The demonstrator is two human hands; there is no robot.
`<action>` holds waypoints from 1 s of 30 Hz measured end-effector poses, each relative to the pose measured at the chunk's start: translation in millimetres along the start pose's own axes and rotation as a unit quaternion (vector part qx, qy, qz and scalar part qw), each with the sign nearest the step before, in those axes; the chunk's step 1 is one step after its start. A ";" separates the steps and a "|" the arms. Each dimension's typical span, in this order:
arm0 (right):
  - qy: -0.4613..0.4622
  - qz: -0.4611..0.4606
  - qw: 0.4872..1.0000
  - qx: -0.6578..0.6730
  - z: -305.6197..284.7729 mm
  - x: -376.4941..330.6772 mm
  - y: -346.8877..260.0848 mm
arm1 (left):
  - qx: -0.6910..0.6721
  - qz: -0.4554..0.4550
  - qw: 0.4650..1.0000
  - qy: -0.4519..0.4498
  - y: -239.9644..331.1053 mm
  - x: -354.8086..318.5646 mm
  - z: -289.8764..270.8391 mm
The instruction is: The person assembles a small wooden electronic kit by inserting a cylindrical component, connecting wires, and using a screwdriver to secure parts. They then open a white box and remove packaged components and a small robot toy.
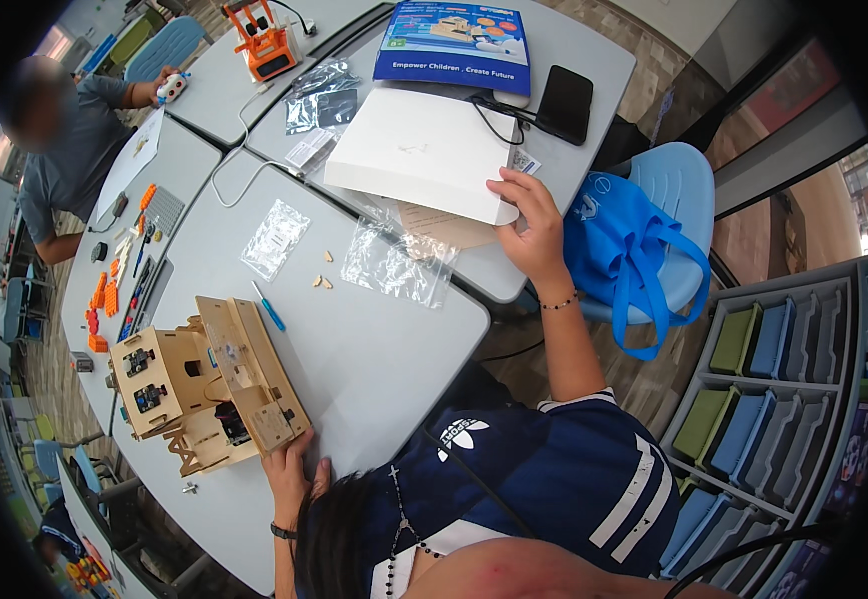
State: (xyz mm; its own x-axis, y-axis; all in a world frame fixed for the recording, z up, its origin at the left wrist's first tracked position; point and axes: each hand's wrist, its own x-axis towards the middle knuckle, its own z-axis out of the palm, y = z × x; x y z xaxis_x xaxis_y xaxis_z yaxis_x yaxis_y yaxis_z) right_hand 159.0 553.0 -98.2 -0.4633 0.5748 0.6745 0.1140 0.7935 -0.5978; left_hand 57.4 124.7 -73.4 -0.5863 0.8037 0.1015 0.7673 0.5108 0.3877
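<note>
My right hand (532, 228) pinches the near right corner of a white cardboard box (414, 150), thumb below and fingers on its edge. The box lies tilted over papers on the far table. At the lower left, my left hand (292, 473) grips the near corner of a wooden model house (244, 369). Small black electronic modules are fixed on that model's walls. Part of the left fingers is hidden behind the wood. Beside the model lies a blue screwdriver (270, 311). Several small wooden pieces (326, 282) are scattered near see-through plastic bags (394, 262).
A blue printed box (454, 50) and a black phone (565, 105) lie at the back. Right of the table, a blue tote bag (618, 250) sits on a chair. Orange parts (109, 290) lie far left, near another person (74, 140). A white cable (219, 175) crosses the tables.
</note>
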 end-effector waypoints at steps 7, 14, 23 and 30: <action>-0.002 0.003 1.000 -0.003 -0.4 -0.2 -0.4 | 0.014 0.013 1.000 0.010 -0.9 0.1 0.8; 0.000 0.002 1.000 -0.005 -0.6 -0.6 -0.4 | 0.010 0.010 1.000 0.007 2.2 0.4 -0.7; 0.005 -0.004 1.000 -0.010 -1.3 1.6 -0.2 | 0.001 0.010 1.000 0.003 2.5 4.7 -2.2; -0.013 -0.020 0.999 -0.033 0.4 3.8 -1.6 | 0.005 0.016 1.000 -0.004 -3.7 1.2 -3.8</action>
State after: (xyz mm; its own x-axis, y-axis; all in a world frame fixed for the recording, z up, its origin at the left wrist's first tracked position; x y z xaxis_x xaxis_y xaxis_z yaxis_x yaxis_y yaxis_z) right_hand 156.7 553.8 -94.8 -0.4908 0.5383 0.6851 0.1533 0.8274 -0.5403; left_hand 52.9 122.5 -71.3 -0.5593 0.8220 0.1071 0.7886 0.4879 0.3743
